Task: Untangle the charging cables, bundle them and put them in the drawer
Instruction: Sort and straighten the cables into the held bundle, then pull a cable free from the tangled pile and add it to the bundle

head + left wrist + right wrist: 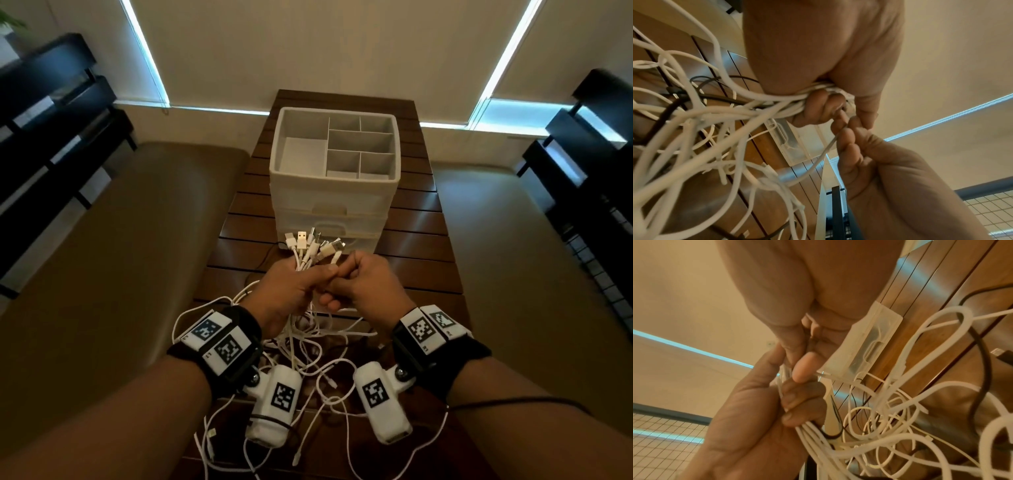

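Several white charging cables (310,251) are gathered in my left hand (310,279), with their plugs fanned upward just in front of the drawer unit (334,202). In the left wrist view, the left hand's fingers (818,105) curl round the strands. Below both hands the cable tails (308,346) hang in a loose tangle over the table. My right hand (346,279) is curled against the left hand and pinches one thin white cable (828,146) at the bundle. The unit's drawers look closed.
The drawer unit stands on a slatted wooden table (411,240) and carries an open divided tray (284,137) on top. A black cable (670,110) runs through the white tangle. Padded benches flank the table, with dark racks at both sides.
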Tool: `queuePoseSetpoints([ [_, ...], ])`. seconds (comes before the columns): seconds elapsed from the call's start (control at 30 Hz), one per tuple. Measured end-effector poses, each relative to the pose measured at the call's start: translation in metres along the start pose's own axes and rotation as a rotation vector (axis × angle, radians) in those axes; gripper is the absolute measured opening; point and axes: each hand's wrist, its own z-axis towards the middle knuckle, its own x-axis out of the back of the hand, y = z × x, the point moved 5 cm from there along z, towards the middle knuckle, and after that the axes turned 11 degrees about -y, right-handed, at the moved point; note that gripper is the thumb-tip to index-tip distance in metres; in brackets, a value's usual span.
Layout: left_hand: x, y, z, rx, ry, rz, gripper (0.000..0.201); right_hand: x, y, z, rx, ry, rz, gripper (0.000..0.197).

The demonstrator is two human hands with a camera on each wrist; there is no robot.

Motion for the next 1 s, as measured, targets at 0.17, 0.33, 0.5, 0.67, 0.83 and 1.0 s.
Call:
queuePoseSetpoints([
  [0.17, -0.004, -0.001, -0.001, -0.014, 0.009, -0.053, 0.016, -0.005, 0.003, 0.001, -0.014, -0.046, -0.011, 0.031],
  [0.33, 0.004, 0.005, 0.004, -0.058, 0.095, -0.037, 0.016, -0.010, 0.013, -0.003, -0.116, -0.204, -0.163, 0.017],
  [0.5, -0.004, 0.003, 0.004, -0.065, 0.015, -0.003, 0.015, -0.015, 0.007, -0.001, -0.064, -0.252, -0.259, 0.013],
  [0.67, 0.010, 0.020, 0.008, -0.166, 0.135, 0.117, 0.033, -0.011, 0.021, 0.004, -0.148, -0.364, -0.336, 0.015],
  [0.83, 0.026, 0.057, -0.006, -0.194, 0.078, -0.161, 0.026, 0.010, 0.043, -0.004, -0.216, -0.331, -0.735, 0.008],
  [1.0, 0.036, 0.091, -0.020, -0.278, 0.156, 0.602, 0.007, 0.022, 0.026, -0.003, -0.098, -0.211, -0.522, 0.008],
])
